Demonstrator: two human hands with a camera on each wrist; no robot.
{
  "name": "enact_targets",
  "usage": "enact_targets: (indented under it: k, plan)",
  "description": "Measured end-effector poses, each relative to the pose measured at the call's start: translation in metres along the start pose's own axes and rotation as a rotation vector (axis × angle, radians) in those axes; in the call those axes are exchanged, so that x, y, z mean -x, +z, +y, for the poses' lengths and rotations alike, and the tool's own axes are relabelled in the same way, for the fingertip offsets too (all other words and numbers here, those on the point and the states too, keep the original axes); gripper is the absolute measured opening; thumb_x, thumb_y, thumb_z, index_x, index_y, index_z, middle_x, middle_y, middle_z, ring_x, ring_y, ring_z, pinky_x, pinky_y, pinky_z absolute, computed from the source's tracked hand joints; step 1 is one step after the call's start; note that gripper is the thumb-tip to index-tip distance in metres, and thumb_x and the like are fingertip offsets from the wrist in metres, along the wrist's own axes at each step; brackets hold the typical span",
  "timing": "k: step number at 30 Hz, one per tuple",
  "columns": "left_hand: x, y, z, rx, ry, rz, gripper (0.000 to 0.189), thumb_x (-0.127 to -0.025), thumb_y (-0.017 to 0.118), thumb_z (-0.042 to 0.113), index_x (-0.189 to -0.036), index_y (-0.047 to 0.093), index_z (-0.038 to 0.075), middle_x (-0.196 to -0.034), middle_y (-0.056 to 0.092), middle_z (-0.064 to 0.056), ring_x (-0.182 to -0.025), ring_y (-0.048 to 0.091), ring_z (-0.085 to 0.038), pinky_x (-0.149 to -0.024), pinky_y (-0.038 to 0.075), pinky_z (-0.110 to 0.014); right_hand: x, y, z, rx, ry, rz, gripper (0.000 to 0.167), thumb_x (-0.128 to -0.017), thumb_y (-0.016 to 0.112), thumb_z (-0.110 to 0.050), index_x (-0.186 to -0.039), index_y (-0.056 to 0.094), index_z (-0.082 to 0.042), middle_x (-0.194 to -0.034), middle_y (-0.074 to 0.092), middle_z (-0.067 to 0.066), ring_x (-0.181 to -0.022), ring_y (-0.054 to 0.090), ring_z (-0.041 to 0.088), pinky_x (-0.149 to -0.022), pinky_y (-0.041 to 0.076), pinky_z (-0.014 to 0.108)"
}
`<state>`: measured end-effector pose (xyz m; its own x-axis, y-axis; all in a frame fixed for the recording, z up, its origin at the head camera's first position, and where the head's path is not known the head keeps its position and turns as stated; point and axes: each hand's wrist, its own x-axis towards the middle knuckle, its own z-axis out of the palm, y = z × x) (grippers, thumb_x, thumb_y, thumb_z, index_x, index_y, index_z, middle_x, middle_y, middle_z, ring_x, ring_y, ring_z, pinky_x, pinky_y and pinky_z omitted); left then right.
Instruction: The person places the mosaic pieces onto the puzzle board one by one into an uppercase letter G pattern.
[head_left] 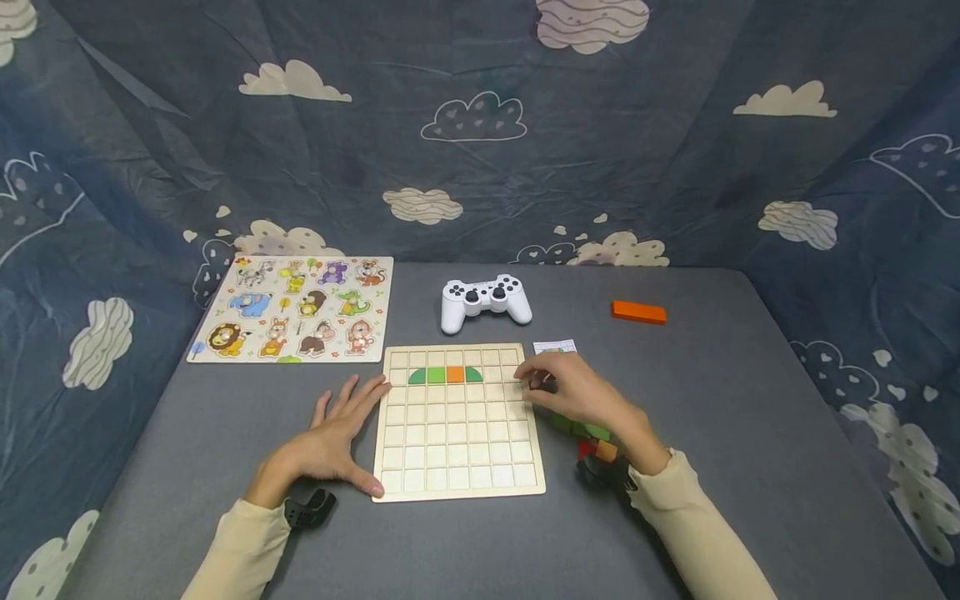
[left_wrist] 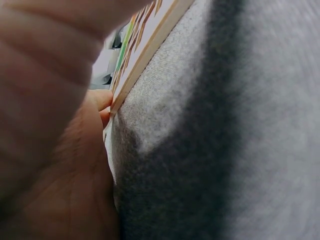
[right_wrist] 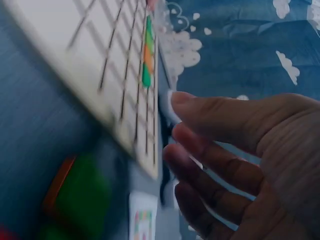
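Note:
A pale wooden grid board lies on the grey table. Near its far edge is a row of flat pieces: a dark green rounded one, a light green square, an orange square and another dark green rounded one. My left hand rests with fingers spread, thumb and fingertips at the board's left edge. Over the right edge hovers my right hand, its fingers loosely bent; the right wrist view shows nothing between thumb and fingers. Green blocks lie partly hidden beneath it.
Red and orange blocks lie by the right wrist. A small printed card is beyond the right hand. Farther back are an animal puzzle, a white game controller and an orange bar.

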<state>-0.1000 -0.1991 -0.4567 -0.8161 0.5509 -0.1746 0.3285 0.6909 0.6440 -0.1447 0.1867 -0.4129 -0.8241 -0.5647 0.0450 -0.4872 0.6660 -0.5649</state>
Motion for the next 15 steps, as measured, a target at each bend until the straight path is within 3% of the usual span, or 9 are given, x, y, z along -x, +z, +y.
enact_targets:
  k: [6, 15]
  plan:
    - [0.000, -0.001, 0.000, 0.007, 0.005, 0.004, 0.144, -0.051, 0.094, 0.058, -0.162, 0.013, 0.013, -0.169, 0.005, -0.013, -0.152, -0.008, -0.048, -0.112, -0.008, -0.072, 0.027, -0.002, 0.015, 0.023, 0.091, -0.032, 0.030, -0.082, 0.083, -0.016, -0.109, 0.073, -0.008, -0.101, 0.073, 0.002, -0.086, 0.066, 0.016, -0.079, 0.056, 0.038]
    - [-0.001, 0.001, -0.001, 0.009, -0.003, -0.005, 0.145, -0.051, 0.094, 0.058, -0.162, 0.012, 0.014, -0.169, 0.004, -0.013, -0.152, -0.008, -0.047, -0.112, -0.008, -0.071, 0.050, -0.002, 0.030, 0.017, 0.123, -0.034, 0.026, -0.080, 0.085, -0.019, -0.101, 0.073, -0.010, -0.085, 0.069, -0.004, -0.077, 0.062, 0.014, -0.070, 0.052, 0.029]
